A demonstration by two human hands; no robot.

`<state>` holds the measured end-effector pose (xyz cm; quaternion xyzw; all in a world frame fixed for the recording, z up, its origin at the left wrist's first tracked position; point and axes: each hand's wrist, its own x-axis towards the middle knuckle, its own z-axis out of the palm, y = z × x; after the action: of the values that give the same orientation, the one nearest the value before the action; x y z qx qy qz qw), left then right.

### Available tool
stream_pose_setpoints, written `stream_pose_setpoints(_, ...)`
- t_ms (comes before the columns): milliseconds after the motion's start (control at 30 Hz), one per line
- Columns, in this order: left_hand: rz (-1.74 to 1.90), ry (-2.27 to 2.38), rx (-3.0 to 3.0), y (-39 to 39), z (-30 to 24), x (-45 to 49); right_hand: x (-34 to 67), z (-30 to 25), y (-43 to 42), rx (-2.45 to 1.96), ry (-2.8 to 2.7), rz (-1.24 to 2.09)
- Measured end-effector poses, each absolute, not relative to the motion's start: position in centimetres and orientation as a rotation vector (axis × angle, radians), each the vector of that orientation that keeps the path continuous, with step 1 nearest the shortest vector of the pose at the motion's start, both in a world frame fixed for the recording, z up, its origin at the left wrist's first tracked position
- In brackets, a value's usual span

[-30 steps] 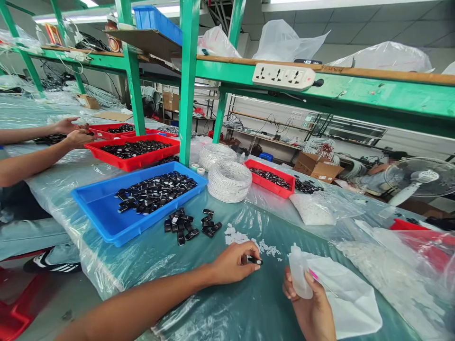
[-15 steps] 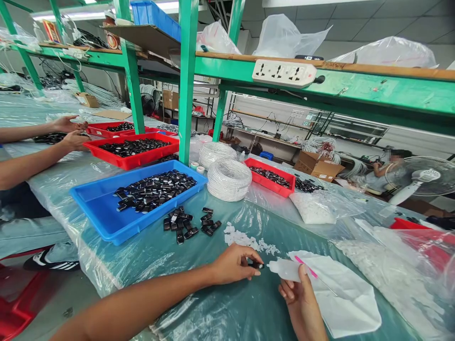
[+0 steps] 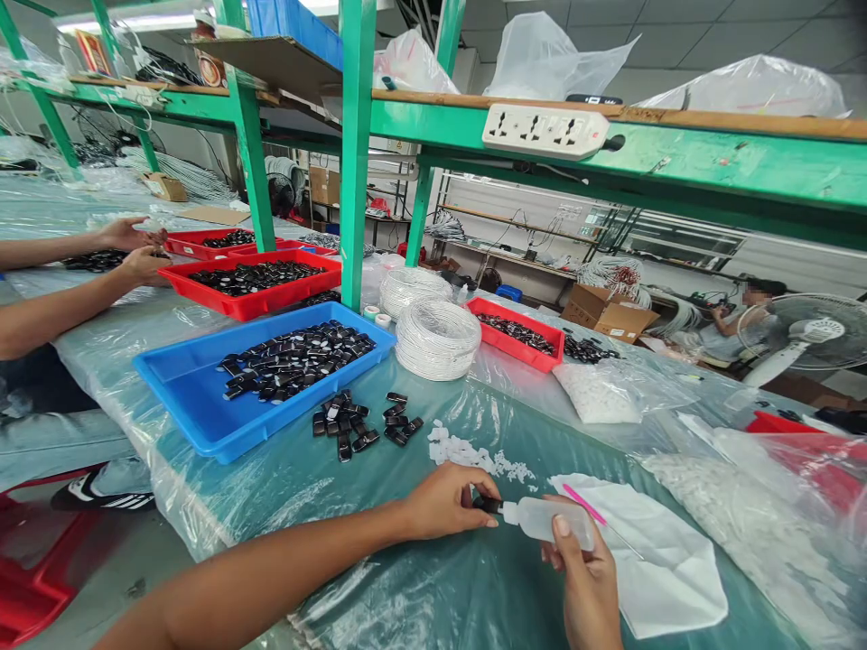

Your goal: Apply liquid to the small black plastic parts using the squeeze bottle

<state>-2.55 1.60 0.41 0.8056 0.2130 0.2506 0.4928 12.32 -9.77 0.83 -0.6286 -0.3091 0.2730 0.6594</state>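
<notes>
Between thumb and fingers, my left hand (image 3: 451, 503) pinches a small black plastic piece (image 3: 486, 505). My right hand (image 3: 583, 564) is closed around a translucent white squeeze bottle (image 3: 552, 521), held on its side. The bottle's nozzle points left and meets the end of the black piece; whether liquid comes out is too small to see. Just beyond my hands lies a scatter of small white plastic bits (image 3: 470, 451). Loose black pieces (image 3: 344, 422) lie in two small groups in front of the blue tray (image 3: 180, 384), which holds many more.
A white cloth-like sheet (image 3: 677, 578) bearing a pink-handled thin tool (image 3: 583, 503) lies right of my right hand. Coils of white cable (image 3: 437, 338) and a red tray (image 3: 552, 359) stand farther back. A green shelf post (image 3: 357, 162) rises behind. A co-worker's hands (image 3: 139, 253) are at left.
My right hand has brought the bottle leftward, so its nozzle now meets the black piece. The left hand has barely moved.
</notes>
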Motion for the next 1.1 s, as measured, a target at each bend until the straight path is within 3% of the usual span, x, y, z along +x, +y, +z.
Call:
stream_pose_setpoints(300, 0.613, 0.529, 1.983, 1.60, 0.49, -2.60, 11.53, 1.68, -10.33, -1.530, -0.808, 0.396)
stream_pose_setpoints(567, 0.619, 0.501, 1.982, 1.80, 0.25, -2.58, 11.66, 1.38, -10.16, -1.492, -0.766, 0.523)
stream_pose_setpoints(867, 0.619, 0.491, 1.983, 1.80, -0.13, -2.65, 11.52, 1.47, -10.29, -1.540, -0.825, 0.374)
stream_pose_setpoints(1100, 0.600, 0.472, 2.020, 1.86, -0.04, -2.65, 11.43, 1.85, -10.34, -1.545, -0.766, 0.465)
